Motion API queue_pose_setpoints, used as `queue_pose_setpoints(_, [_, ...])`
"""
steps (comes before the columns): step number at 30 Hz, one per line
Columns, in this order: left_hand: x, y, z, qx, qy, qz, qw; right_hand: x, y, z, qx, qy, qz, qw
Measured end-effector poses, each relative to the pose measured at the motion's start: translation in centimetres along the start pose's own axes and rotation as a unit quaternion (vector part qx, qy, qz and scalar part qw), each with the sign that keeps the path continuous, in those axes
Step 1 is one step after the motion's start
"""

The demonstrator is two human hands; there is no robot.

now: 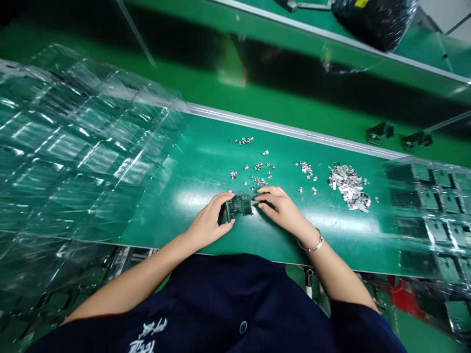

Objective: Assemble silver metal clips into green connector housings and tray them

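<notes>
We observe a dark navy top (pixel 228 294), marked with white characters (pixel 152 327) on the left and fitted with a round, pale-rimmed button (pixel 243 327). Its right sleeve (pixel 362 326) leaves the forearm (pixel 342 274) bare; a slim, silvery bangle (pixel 312 249) encircles the right wrist (pixel 308 234).

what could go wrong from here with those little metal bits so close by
The small metal pieces lie loose just beyond the right hand, so its fingers might brush and scatter them.

The dark part is gripped by the left hand near one end, so pressure at the other end could perhaps make it twist or slip.
</notes>
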State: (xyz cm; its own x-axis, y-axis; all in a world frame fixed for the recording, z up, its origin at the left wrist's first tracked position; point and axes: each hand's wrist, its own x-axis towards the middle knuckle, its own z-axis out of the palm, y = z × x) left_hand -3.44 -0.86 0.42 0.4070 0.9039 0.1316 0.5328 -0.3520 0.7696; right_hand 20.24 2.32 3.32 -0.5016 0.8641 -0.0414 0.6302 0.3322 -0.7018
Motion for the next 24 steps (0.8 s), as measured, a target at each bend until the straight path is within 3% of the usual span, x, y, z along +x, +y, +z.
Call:
queue_pose_setpoints(3, [-0.3, -0.1, 0.5, -0.031, 0.057, 0.064, 0.996, -0.8, -0.6, 0.2, 0.04, 0.078, -0.007, 0.996])
queue_pose_setpoints(5, [-0.3, 0.1, 0.4, -0.03, 0.053, 0.083, 0.995, -1.4, -1.6, 0.8, 0.056, 0.113, -0.022, 0.992])
queue_pose_setpoints(7, [0.0, 0.4, 0.0, 0.003, 0.031, 0.09, 0.995, -1.8, -2.7, 1.6, -0.006, 0.144, -0.07, 0.987])
queue_pose_setpoints(11, [0.5, 0.3, -0.2, 0.096, -0.027, 0.104, 0.99, -2.8, -3.6, 2.9, -0.189, 0.094, -0.221, 0.952])
queue_pose_setpoints(13, [0.3, 0.0, 0.0, 0.124, -0.054, 0.118, 0.984, -3.5, -2.4, 2.1, -0.194, 0.074, -0.232, 0.95])
queue_pose_setpoints(14, [0.2, -0.2, 0.1, 0.135, -0.058, 0.124, 0.981, -4.0, -1.3, 1.2, -0.184, 0.091, -0.194, 0.959])
queue_pose_setpoints(16, [-0.1, -0.5, 0.4, 0.147, -0.05, 0.13, 0.979, -5.2, 2.0, -1.5, -0.167, 0.184, -0.028, 0.968])
queue_pose_setpoints(18, [-0.3, -0.6, 0.5, 0.148, -0.047, 0.137, 0.978, -6.5, 6.0, -4.5, -0.17, 0.3, 0.187, 0.92])
queue_pose_setpoints(19, [-0.3, -0.5, 0.5, 0.145, -0.049, 0.14, 0.978, -7.0, 8.0, -5.8, -0.172, 0.326, 0.257, 0.893])
queue_pose_setpoints(21, [-0.2, -0.2, 0.5, 0.141, -0.059, 0.139, 0.978, -7.8, 11.2, -7.6, -0.175, 0.342, 0.309, 0.87])
queue_pose_setpoints(24, [0.0, 0.4, 0.4, 0.141, -0.083, 0.127, 0.978, -7.9, 13.5, -8.2, -0.173, 0.344, 0.323, 0.864])
